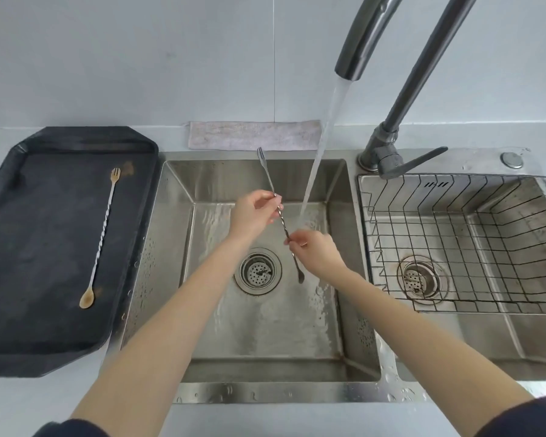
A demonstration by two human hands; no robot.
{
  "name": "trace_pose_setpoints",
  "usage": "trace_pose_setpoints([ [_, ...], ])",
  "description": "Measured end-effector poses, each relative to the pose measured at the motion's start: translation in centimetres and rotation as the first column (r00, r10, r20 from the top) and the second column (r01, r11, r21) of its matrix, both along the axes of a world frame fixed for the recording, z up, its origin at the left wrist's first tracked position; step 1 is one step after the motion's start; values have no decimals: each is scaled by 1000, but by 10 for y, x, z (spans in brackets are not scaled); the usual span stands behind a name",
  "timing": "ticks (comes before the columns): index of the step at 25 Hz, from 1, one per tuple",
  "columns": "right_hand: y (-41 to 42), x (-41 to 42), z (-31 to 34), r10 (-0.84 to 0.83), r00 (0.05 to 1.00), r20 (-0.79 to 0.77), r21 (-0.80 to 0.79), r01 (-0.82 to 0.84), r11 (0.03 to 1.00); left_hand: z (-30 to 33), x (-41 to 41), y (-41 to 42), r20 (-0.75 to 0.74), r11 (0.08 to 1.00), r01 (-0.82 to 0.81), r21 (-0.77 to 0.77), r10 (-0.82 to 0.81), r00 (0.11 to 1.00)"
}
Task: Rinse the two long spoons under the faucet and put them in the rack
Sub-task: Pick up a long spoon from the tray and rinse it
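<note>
Pale countertop [19, 405] ran along the near edge, wet with drops by the steel rim of the sink [265, 394]. Two bare forearms reached out over the left basin. The right hand [317, 252] pinched the twisted stem of a long spoon [281, 216] low down, with the bowl end hanging just past it near the drain [258, 271]. The left hand [252, 212] pinched the same stem higher up, and the forked end pointed toward the back wall. Water [320, 152] fell from the faucet [360, 42] just to the right of the stem, beside the spoon. To the left, a second long spoon [101, 238], brownish at both ends, lay on a black tray [0, 310]. On the right, a wire rack [454, 231] sat in the other basin. A grey cloth [252, 135] lay behind the sink.
</note>
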State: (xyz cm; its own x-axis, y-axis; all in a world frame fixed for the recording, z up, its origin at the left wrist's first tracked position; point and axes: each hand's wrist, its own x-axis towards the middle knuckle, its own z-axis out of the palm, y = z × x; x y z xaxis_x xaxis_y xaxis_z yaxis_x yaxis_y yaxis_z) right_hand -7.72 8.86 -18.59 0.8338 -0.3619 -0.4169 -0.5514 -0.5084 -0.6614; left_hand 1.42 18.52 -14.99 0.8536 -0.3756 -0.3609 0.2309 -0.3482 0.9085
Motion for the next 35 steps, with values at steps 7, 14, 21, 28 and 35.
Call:
trace_pose_setpoints([
  [7,12,-1,-50,106,972,-212,0,-109,994,-68,-13,12,-354,990,64,125,-16,935],
  [14,16,-2,-85,104,937,-334,5,-108,994,-114,-26,14,-559,986,90,144,6,829],
  [21,16,-7,-103,88,922,-378,-3,-96,995,-134,-34,8,-644,981,77,177,57,763],
  [28,17,-8,-107,96,895,-435,-11,-112,994,-140,-44,8,-623,976,122,180,17,782],
  [35,12,-7,-99,85,903,-422,53,-69,996,-129,-36,19,-660,984,102,145,19,751],
])
